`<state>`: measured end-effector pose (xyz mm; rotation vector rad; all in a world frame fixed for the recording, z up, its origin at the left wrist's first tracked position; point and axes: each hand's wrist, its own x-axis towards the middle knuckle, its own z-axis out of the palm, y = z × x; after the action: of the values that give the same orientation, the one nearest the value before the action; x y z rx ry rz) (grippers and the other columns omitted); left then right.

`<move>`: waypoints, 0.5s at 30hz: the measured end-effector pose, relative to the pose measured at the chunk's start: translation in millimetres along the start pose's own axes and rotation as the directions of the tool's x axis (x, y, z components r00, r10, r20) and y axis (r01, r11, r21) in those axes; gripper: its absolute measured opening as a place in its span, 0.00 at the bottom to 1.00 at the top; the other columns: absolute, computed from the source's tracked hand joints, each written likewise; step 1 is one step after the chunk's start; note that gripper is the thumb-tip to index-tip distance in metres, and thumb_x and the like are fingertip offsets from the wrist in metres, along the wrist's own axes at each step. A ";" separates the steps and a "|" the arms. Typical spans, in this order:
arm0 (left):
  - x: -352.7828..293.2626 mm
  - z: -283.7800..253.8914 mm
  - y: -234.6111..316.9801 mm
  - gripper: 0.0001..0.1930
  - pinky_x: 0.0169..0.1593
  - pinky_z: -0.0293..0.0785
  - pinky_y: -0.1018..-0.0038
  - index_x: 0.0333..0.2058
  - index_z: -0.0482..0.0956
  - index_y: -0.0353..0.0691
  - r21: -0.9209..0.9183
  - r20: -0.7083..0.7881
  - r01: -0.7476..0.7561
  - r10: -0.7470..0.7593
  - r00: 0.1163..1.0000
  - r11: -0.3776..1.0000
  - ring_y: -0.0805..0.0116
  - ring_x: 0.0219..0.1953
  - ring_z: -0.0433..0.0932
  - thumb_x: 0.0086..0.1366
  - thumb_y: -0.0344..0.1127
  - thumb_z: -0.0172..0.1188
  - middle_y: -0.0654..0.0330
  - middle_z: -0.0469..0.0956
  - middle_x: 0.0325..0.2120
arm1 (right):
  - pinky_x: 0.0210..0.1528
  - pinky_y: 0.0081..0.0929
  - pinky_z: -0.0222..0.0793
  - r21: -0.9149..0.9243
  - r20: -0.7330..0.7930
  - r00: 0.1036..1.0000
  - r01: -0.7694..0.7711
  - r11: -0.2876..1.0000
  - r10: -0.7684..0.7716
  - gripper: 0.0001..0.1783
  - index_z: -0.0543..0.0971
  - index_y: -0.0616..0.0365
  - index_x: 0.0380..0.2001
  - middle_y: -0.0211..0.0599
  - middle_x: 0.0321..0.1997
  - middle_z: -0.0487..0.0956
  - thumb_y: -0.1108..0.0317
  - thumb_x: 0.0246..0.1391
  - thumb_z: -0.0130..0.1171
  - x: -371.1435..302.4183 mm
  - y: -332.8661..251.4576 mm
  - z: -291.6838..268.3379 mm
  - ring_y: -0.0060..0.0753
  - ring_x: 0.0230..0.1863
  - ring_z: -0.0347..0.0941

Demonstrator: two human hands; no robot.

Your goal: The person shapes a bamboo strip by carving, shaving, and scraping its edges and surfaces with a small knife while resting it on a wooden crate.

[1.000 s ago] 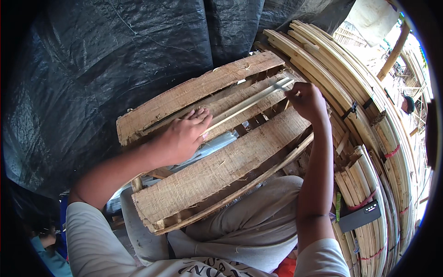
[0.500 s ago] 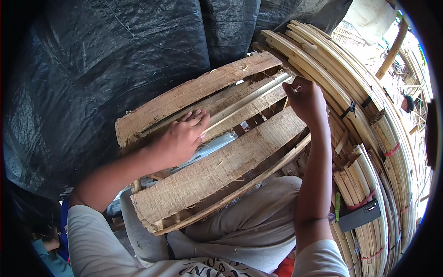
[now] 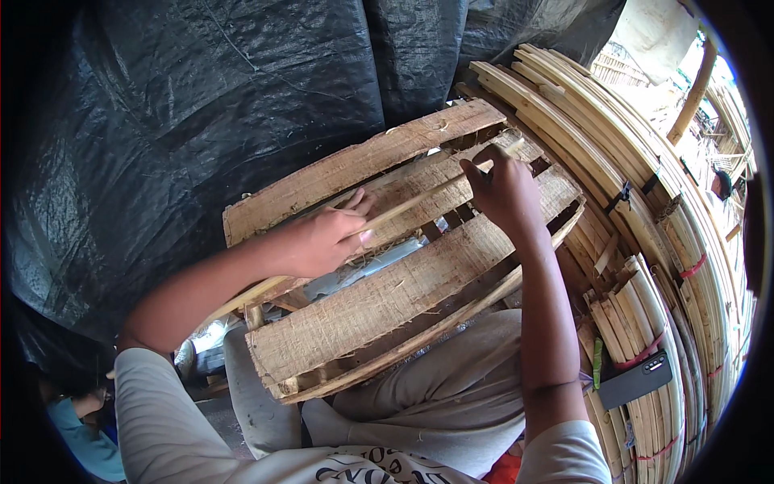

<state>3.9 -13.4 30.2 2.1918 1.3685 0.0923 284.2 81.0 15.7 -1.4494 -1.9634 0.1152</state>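
Note:
A long, thin pale wooden strip (image 3: 419, 199) lies slantwise over a slatted wooden bench (image 3: 379, 315). My right hand (image 3: 504, 189) is closed round the strip close to its far right end. Toward the bench's left part, my left hand (image 3: 326, 238) has the strip running between its thumb and fingers, some of which stretch forward. Past this hand the strip continues under my left forearm and out beyond the bench's left end. Between the planks are gaps, with wood shavings and pale sheeting showing through.
A black tarpaulin (image 3: 210, 105) hangs behind the bench. Bundles of long wooden slats (image 3: 564, 105) are stacked to the right, some tied with red bands. A dark phone (image 3: 637, 381) rests on a shorter bundle (image 3: 633, 310). Another person's sleeve (image 3: 76, 431) shows at lower left.
My right hand has moved left and nearer along the bench. The strip now extends past the bench's left end and looks turned to a narrower side. The view has shifted slightly.

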 end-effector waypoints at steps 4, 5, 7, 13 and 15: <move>-8.5 3.0 -7.4 0.26 0.76 0.48 0.60 0.67 0.59 0.24 -0.032 -0.004 -0.110 0.110 0.994 0.993 0.50 0.77 0.32 0.78 0.36 0.45 0.41 0.43 0.75 | 0.33 0.45 0.78 -0.012 0.086 0.994 0.075 0.997 -0.074 0.18 0.85 0.58 0.30 0.48 0.22 0.82 0.53 0.59 0.66 -4.3 -1.7 0.0 0.52 0.28 0.82; -8.2 5.1 -7.3 0.26 0.77 0.45 0.60 0.68 0.59 0.24 -0.058 -0.022 -0.116 0.115 0.993 0.992 0.50 0.77 0.30 0.79 0.37 0.44 0.43 0.42 0.75 | 0.33 0.45 0.78 -0.006 0.082 0.994 0.076 0.997 -0.075 0.18 0.85 0.58 0.30 0.48 0.22 0.82 0.53 0.59 0.66 -4.3 -2.0 1.4 0.52 0.28 0.82; -8.6 10.0 -9.6 0.26 0.77 0.43 0.59 0.68 0.59 0.25 -0.078 -0.037 -0.126 0.124 0.992 0.989 0.50 0.77 0.29 0.79 0.37 0.43 0.44 0.42 0.75 | 0.34 0.46 0.78 0.034 0.100 0.995 0.026 0.999 -0.029 0.19 0.85 0.59 0.29 0.49 0.22 0.82 0.51 0.57 0.67 -4.0 -2.5 4.1 0.53 0.28 0.82; -9.2 15.0 -9.4 0.25 0.78 0.38 0.57 0.67 0.60 0.25 -0.005 -0.098 -0.105 0.104 0.990 0.994 0.49 0.77 0.29 0.79 0.35 0.44 0.44 0.43 0.75 | 0.36 0.44 0.79 0.087 0.086 0.995 0.040 0.995 -0.047 0.24 0.85 0.61 0.32 0.50 0.22 0.82 0.48 0.49 0.73 -3.2 1.4 8.2 0.53 0.29 0.82; -7.8 11.6 -13.0 0.24 0.77 0.37 0.57 0.66 0.62 0.26 -0.065 -0.066 -0.106 0.101 0.993 0.992 0.49 0.77 0.30 0.78 0.34 0.45 0.44 0.45 0.75 | 0.35 0.43 0.79 0.111 0.101 0.995 0.008 0.994 -0.019 0.22 0.85 0.62 0.33 0.51 0.22 0.81 0.52 0.48 0.73 -0.8 0.4 9.9 0.53 0.28 0.82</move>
<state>-6.5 -20.5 15.8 2.2188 1.2653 0.2442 279.1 83.6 7.6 -1.3825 -2.0149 0.2918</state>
